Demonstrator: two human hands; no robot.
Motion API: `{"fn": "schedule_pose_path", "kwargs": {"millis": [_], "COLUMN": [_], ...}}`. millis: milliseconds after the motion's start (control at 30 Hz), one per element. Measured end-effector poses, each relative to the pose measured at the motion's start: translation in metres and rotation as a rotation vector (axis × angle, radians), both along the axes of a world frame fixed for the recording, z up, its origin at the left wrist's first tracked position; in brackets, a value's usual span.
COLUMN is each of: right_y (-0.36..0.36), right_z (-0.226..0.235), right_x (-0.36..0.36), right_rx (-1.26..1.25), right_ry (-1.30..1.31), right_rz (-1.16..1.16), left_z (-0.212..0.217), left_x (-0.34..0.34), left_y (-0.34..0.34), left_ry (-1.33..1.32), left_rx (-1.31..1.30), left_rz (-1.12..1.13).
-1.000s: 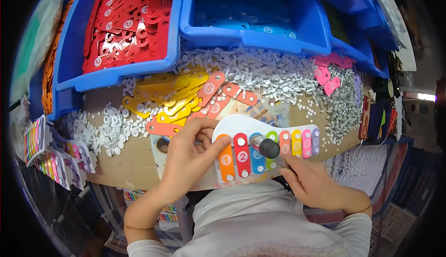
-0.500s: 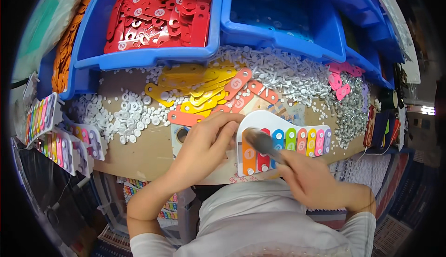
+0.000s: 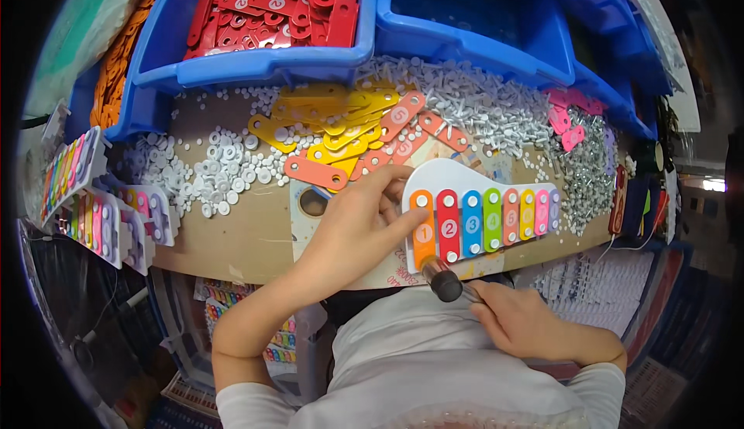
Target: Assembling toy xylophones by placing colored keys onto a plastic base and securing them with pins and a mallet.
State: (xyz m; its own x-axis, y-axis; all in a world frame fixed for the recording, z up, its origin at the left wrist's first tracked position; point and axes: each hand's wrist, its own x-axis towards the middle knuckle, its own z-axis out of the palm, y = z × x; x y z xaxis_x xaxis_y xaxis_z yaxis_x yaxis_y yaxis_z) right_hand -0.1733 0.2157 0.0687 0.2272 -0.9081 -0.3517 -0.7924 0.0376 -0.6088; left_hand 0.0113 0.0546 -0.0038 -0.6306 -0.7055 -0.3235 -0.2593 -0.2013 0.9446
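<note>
A white toy xylophone (image 3: 446, 175) with a row of coloured bars lies on the bench in front of me. My left hand (image 3: 358, 223) grips its left end, thumb on the orange bar (image 3: 423, 232) just below the upper pin, fingers at the white edge. My right hand (image 3: 518, 317) is closed around the handle of a hammer. The dark, rounded hammer head (image 3: 444, 283) is at the lower end of the orange bar and hides the pin place there. White pin heads show at both ends of the other bars.
Blue bins (image 3: 256, 70) stand along the back, one full of red bars (image 3: 283, 3). Loose yellow bars (image 3: 333, 123), white washers (image 3: 225, 165), pins (image 3: 496, 111) and pink bars (image 3: 566, 123) cover the bench behind. Finished-looking xylophones (image 3: 97, 231) are stacked at left.
The hammer has moved from the upper part of the orange and red bars down to the orange bar's lower end. My left thumb has come onto the orange bar.
</note>
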Motion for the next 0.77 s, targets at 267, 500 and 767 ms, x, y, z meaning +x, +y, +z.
{"fn": "schedule_pose_path", "kwargs": {"millis": [267,500,767], "right_y": [0.022,0.03,0.056], "right_z": [0.005,-0.003,-0.016], "right_x": [-0.009,-0.02,-0.038], "right_rx": [-0.013,0.115,0.03], "right_ry": [-0.062,-0.091,-0.037], "right_rz": [-0.21,-0.399,-0.434], "left_z": [-0.003,-0.006,0.0], "left_x": [-0.003,-0.001,0.001], "left_y": [0.009,0.013,0.018], "left_ry": [-0.034,-0.064,-0.114], "left_rx": [-0.067,-0.103,-0.04], "left_rz": [0.033,0.059,0.044]}}
